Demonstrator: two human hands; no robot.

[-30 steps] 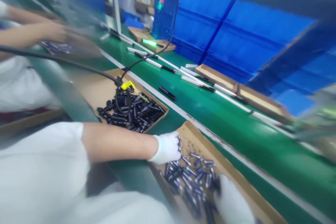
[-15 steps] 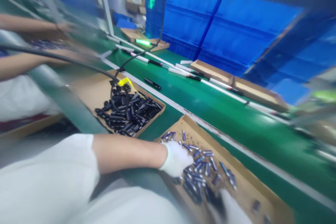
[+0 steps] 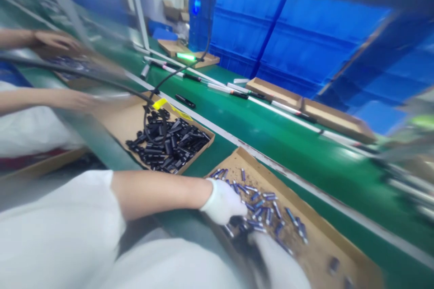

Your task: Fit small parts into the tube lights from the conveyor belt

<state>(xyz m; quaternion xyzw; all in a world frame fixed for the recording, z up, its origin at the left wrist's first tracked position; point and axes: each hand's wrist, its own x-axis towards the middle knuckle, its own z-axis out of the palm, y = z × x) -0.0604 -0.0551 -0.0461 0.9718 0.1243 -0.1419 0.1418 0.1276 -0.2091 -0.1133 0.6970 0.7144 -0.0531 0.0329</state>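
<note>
A green conveyor (image 3: pixel 291 158) carries cardboard trays (image 3: pixel 322 235) (two nearby) and white tubes (image 3: pixel 220 88).

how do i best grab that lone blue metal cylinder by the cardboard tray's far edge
Pinch the lone cylinder at mid-length from above, using the left hand: it lies apart from the heap, so fingertips can likely reach both long sides.

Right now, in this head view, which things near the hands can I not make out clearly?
Head view, right hand: blurred and cut off by the bottom edge, so its grip cannot be told.
Head view, left hand: it hides what lies beneath it.
Head view, metal cylinders: those under the hands are hidden; the rest are too small to show detail.
Head view, black parts: a cable crosses some; they are too small to identify.
</note>
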